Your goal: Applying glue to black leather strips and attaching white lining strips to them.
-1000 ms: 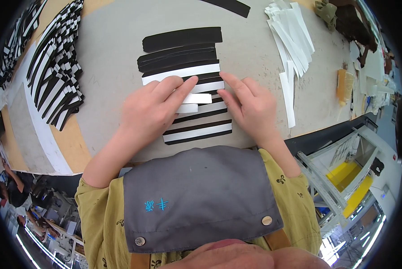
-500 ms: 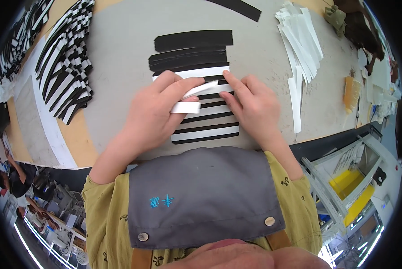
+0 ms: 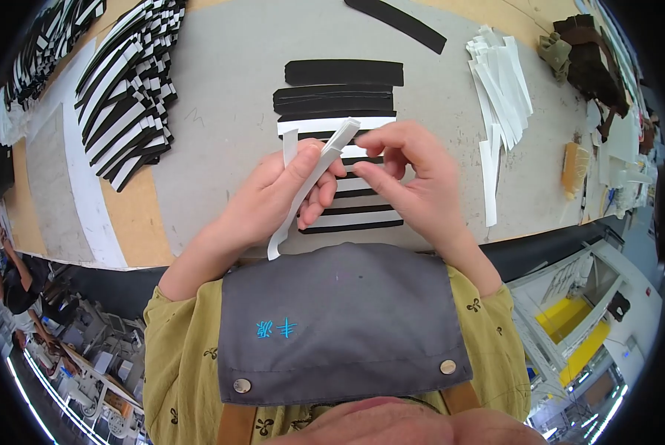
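Note:
My left hand (image 3: 273,185) grips several narrow white strips (image 3: 338,139) between thumb and fingers, raised above the table. One long strip hangs down toward my apron, and a short end stands up beside the thumb. Just right of the strips' upper end, my right hand (image 3: 418,170) is held with thumb and fingers apart, and I see nothing in it. Below both hands lies a column of black strips (image 3: 369,225), several with a white strip (image 3: 377,123) laid along them. At its far end are bare black strips (image 3: 344,73). My hands partly hide the middle of the column.
A large heap of black-and-white strips (image 3: 128,96) lies on the left of the table (image 3: 221,89). To the right is a pile of loose white strips (image 3: 499,89), with a yellowish block (image 3: 572,169) beyond it. A single black strip (image 3: 395,24) lies at the far side.
My left hand has lifted the white strips off the column and turned them more upright. My right hand has come up off the column, its fingers now apart. The view has shifted slightly.

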Tool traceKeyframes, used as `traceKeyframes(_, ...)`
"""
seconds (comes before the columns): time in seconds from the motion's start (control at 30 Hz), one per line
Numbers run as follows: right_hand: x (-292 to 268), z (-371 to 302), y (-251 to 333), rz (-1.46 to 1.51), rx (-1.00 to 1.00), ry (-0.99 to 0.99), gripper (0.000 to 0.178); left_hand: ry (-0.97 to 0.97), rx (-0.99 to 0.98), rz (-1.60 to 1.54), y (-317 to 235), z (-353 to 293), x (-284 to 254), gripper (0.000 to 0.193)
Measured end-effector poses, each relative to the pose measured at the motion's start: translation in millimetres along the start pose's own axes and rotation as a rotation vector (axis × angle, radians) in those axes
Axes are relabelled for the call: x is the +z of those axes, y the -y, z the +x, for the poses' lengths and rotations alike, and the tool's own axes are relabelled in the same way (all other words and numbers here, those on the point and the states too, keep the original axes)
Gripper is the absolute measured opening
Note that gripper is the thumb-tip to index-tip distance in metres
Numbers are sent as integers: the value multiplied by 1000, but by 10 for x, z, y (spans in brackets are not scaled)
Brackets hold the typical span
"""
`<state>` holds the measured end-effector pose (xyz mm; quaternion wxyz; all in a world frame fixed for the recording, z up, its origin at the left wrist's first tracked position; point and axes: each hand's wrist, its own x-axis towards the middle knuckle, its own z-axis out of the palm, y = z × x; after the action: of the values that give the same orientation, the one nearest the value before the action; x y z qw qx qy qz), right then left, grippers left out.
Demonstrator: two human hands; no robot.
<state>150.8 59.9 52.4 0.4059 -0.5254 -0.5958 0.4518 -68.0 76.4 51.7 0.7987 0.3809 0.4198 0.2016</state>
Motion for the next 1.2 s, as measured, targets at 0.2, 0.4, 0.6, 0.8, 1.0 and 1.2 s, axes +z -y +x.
traceKeyframes(0.2, 80, 47, -43, -72, -53, 103, 13, 55, 31, 29, 70, 43, -53, 50)
traceKeyframes(0.4, 4, 17, -49, 192, 226, 206, 10, -57, 109, -57, 167, 116, -22, 45)
traceKeyframes(0.6, -65, 47, 9, 508, 504, 189, 11, -233, 320, 143, 202, 43, -151, 25)
traceKeyframes(0.8, -97, 68, 0, 421, 452, 223, 11, -103, 139, 342, 13, 9, 12, 36)
traceKeyframes(1.0, -114, 85, 6, 396, 463, 223, 13, -27, -34, 66, -47, 9, -49, 18)
traceKeyframes(1.2, -36, 107, -47, 584, 291, 279, 21, 0, 656, 639, 80, 15, -108, 22)
